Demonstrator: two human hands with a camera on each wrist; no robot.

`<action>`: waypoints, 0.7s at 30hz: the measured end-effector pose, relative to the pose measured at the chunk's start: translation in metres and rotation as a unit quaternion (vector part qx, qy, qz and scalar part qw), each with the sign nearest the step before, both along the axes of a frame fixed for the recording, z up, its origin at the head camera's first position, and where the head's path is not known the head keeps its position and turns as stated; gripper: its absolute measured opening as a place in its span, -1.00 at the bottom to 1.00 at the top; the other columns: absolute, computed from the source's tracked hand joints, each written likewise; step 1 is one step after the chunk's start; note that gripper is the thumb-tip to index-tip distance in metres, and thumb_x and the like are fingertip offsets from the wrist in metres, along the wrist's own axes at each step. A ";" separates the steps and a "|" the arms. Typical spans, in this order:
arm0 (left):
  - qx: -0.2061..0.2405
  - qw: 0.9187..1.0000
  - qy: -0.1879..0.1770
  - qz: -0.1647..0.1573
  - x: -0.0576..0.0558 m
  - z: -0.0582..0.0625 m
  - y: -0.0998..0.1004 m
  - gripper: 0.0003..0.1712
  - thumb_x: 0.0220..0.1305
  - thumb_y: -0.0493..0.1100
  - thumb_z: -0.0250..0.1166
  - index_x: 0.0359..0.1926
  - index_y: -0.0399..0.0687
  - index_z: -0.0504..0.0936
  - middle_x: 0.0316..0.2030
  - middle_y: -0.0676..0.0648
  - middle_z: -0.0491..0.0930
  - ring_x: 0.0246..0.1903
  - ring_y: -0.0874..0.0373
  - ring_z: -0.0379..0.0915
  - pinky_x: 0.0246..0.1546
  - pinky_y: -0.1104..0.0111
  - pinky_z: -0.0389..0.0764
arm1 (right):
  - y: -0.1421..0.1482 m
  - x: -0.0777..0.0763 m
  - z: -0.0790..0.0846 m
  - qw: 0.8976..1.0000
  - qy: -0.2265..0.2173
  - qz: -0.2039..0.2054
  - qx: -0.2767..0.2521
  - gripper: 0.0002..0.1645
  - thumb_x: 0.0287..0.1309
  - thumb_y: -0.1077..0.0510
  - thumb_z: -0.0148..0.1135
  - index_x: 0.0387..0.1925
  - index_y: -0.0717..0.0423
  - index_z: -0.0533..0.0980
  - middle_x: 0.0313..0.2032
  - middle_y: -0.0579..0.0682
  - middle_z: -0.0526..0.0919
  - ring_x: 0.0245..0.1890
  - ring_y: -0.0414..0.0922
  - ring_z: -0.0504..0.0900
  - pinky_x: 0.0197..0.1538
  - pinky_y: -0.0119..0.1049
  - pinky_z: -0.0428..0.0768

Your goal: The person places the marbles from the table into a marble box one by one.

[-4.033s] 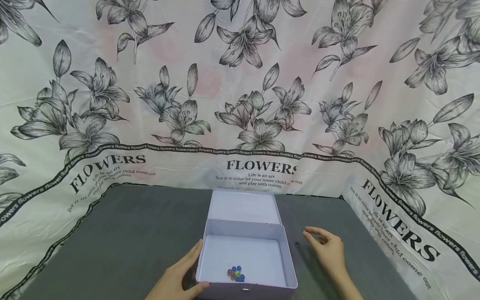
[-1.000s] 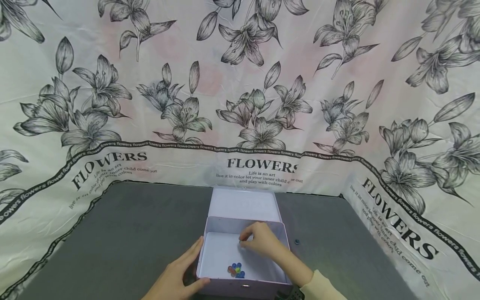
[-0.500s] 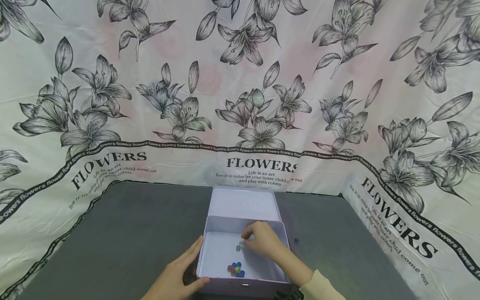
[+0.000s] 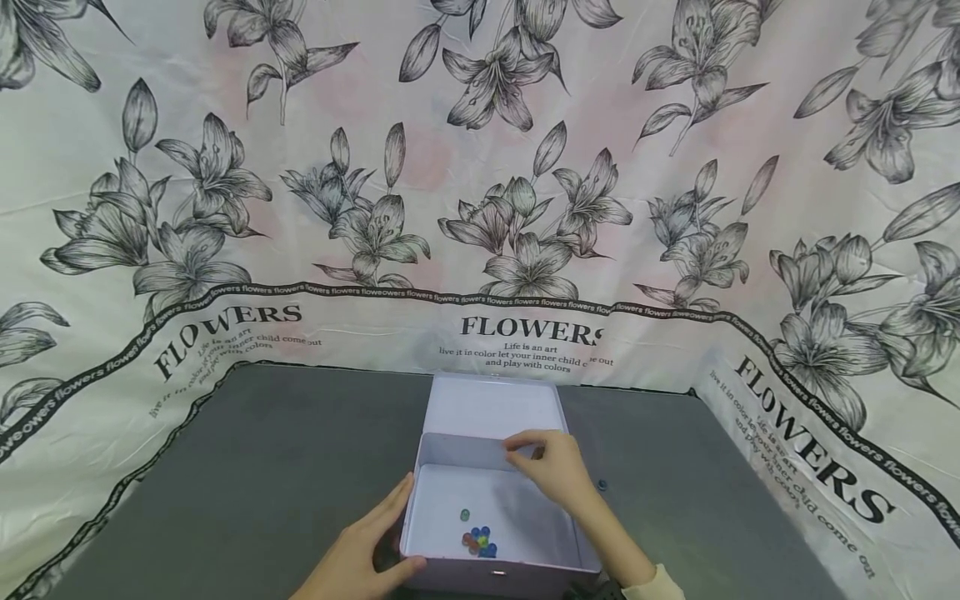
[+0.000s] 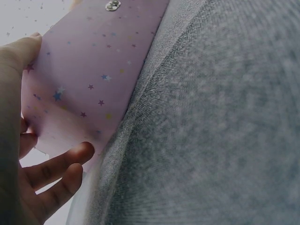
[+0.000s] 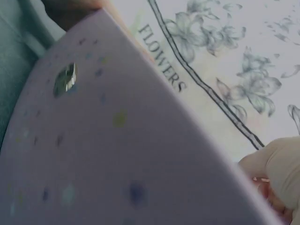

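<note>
A lilac tin box (image 4: 517,568) with its lid (image 4: 498,404) tipped back stands on the table. Star prints cover its front wall (image 5: 89,70). Inside, a small cluster of blue, reddish and yellow marbles (image 4: 480,542) lies near the front, and a greenish clear marble (image 4: 465,515) lies just behind them. My left hand (image 4: 362,546) holds the box by its front left corner, thumb at the front rim and fingers along the left side. Over the back right of the box hovers my right hand (image 4: 557,467), thumb and index finger close together, no marble visible between them.
One dark marble (image 4: 602,485) rests on the grey tabletop (image 4: 315,450) to the right of the box, close to my right forearm. A white cloth printed with flowers (image 4: 525,192) hangs behind the table and along both sides. A metal latch (image 6: 65,79) sits on the box front.
My right hand carried a marble from the table into the box and let it go. The greenish marble has rolled toward the cluster, and the hand has risen back and to the right.
</note>
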State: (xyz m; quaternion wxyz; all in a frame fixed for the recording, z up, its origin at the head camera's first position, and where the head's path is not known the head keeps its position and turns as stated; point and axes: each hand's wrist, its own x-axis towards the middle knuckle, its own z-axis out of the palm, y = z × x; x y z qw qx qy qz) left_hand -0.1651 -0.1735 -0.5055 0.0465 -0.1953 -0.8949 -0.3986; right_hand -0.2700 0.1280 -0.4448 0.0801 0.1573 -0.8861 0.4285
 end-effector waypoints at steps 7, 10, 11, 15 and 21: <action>-0.003 1.000 0.003 0.009 0.000 -0.001 0.000 0.14 0.27 0.39 0.44 0.66 -0.02 0.21 0.62 -0.03 0.20 0.51 -0.20 0.30 0.30 -0.25 0.53 | 0.031 0.001 -0.005 0.995 -0.011 -0.020 -0.092 -0.84 0.22 0.23 0.55 -0.15 0.10 0.82 -0.22 -0.01 0.86 -0.71 -0.32 0.35 -0.59 -0.46 0.29; 0.001 1.000 0.002 0.011 0.000 -0.002 0.000 0.13 0.27 0.36 0.45 0.66 -0.01 0.20 0.62 -0.01 0.19 0.52 -0.17 0.29 0.31 -0.24 0.52 | 0.047 0.004 -0.004 0.993 -0.001 -0.030 -0.116 -0.79 0.23 0.21 0.54 -0.10 0.18 0.80 -0.16 0.08 0.85 -0.68 -0.32 0.39 -0.58 -0.45 0.33; 0.002 1.000 0.001 0.011 0.000 -0.002 0.000 0.13 0.27 0.36 0.45 0.67 0.01 0.20 0.62 0.00 0.19 0.52 -0.16 0.28 0.32 -0.23 0.52 | 0.053 0.005 -0.004 0.993 0.006 -0.035 -0.116 -0.77 0.23 0.20 0.54 -0.09 0.19 0.80 -0.16 0.09 0.85 -0.68 -0.32 0.40 -0.58 -0.45 0.33; 0.003 1.000 0.000 0.011 0.000 -0.003 0.000 0.11 0.29 0.35 0.45 0.68 0.10 0.18 0.63 0.02 0.18 0.52 -0.15 0.28 0.33 -0.22 0.52 | 0.076 0.010 -0.004 0.991 0.022 -0.061 -0.116 -0.76 0.25 0.20 0.53 -0.08 0.23 0.78 -0.19 0.16 0.84 -0.71 -0.34 0.34 -0.65 -0.44 0.30; 0.004 1.000 0.004 0.008 0.000 -0.004 0.000 0.10 0.30 0.33 0.45 0.69 0.13 0.17 0.63 0.00 0.18 0.52 -0.16 0.27 0.33 -0.22 0.52 | 0.109 0.016 -0.009 0.988 0.029 -0.100 -0.111 -0.76 0.24 0.18 0.55 -0.08 0.19 0.79 -0.18 0.13 0.85 -0.71 -0.35 0.33 -0.69 -0.41 0.28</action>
